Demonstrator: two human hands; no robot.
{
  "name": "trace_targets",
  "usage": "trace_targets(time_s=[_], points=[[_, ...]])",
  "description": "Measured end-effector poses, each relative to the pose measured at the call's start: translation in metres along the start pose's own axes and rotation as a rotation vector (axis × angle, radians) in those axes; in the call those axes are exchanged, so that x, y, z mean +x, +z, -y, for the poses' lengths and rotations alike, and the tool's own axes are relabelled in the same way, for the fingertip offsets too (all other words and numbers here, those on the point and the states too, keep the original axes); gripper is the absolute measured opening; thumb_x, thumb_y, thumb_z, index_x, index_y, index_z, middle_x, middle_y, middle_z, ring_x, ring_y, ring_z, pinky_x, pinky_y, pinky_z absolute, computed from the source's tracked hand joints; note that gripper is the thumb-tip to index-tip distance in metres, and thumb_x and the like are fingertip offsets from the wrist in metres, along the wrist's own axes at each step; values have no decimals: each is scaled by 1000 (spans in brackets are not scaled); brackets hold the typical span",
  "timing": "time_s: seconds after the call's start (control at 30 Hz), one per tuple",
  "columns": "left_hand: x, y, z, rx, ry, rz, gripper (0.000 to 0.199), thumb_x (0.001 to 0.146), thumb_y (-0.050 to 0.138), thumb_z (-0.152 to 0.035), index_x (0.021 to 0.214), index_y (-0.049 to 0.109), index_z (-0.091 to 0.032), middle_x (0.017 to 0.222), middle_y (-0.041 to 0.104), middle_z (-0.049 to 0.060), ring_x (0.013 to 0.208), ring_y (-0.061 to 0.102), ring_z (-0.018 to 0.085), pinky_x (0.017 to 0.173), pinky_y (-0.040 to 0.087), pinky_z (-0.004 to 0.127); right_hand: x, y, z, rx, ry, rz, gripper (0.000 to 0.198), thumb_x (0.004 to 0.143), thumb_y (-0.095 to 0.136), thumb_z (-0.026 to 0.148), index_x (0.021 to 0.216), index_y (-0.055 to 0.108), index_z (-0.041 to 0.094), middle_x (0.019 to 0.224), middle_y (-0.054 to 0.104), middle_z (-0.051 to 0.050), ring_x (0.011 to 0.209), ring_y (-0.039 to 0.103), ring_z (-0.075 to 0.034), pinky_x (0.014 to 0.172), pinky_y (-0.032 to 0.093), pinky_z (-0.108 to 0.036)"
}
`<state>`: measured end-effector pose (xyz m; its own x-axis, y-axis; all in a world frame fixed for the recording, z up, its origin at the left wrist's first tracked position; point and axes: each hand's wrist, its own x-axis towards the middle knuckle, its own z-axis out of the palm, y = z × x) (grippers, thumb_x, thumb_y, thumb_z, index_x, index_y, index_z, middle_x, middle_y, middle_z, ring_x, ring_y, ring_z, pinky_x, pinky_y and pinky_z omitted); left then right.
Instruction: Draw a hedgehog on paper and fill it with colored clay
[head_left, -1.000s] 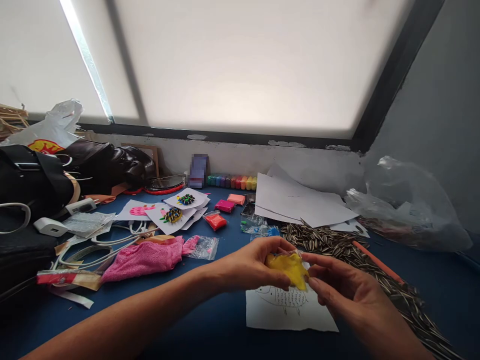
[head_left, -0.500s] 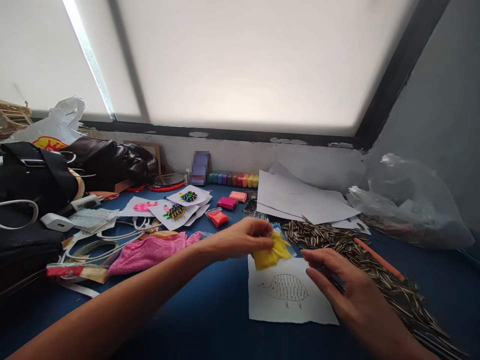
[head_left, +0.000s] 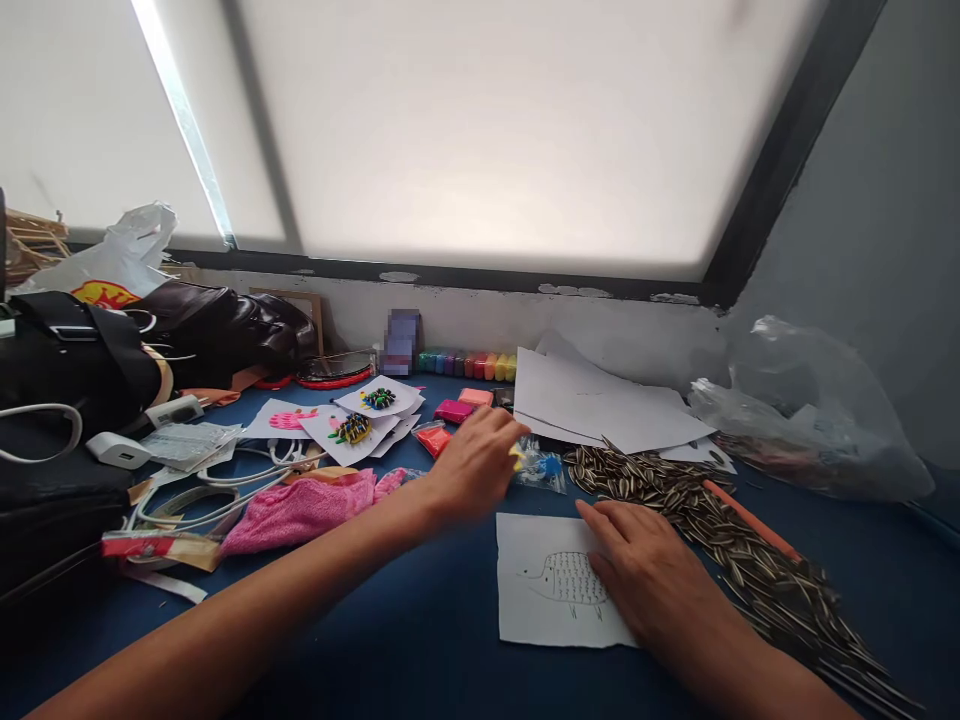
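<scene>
Mid-frame, the left hand [head_left: 480,462] curls by a half-hidden yellow piece [head_left: 516,458], grip unclear; lower right, the right hand [head_left: 651,568] lies spread over white animal-drawn paper [head_left: 540,622].

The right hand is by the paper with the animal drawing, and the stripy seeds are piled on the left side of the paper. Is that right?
Not quite: the head view shows the seeds piled mostly on the right side of the paper, not the left. The right hand is by the paper with the animal drawing.
</scene>
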<state>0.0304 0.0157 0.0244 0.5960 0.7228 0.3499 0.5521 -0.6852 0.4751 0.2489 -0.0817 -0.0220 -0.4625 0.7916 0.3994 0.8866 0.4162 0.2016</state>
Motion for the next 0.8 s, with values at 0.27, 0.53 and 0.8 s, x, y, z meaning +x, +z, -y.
trace_targets(time_s=[0.27,0.53,0.8], points=[[-15,10,-20,-7,-37,411,21,77,61,-23,95,60,-15,98,61,12,91,57,27,75,43,34,-2,-2,-1,29,-3,-6,36,86,48,12,116,66,8,94,68,-16,88,67,-29,78,58,-46],[-6,3,-16,-268,-118,408,5,75,57,-12,74,58,-16,73,57,-1,72,53,15,61,36,24,-6,-18,-8,291,270,-34,51,91,48,35,137,52,13,132,59,-18,121,57,-34,96,51,-52],[0,-1,-18,-922,-175,141,12,84,60,-24,87,61,-13,85,61,3,80,57,14,68,43,23,7,-62,-12,1219,783,96,50,85,56,57,119,68,22,109,74,-10,98,70,-30,88,56,-42]])
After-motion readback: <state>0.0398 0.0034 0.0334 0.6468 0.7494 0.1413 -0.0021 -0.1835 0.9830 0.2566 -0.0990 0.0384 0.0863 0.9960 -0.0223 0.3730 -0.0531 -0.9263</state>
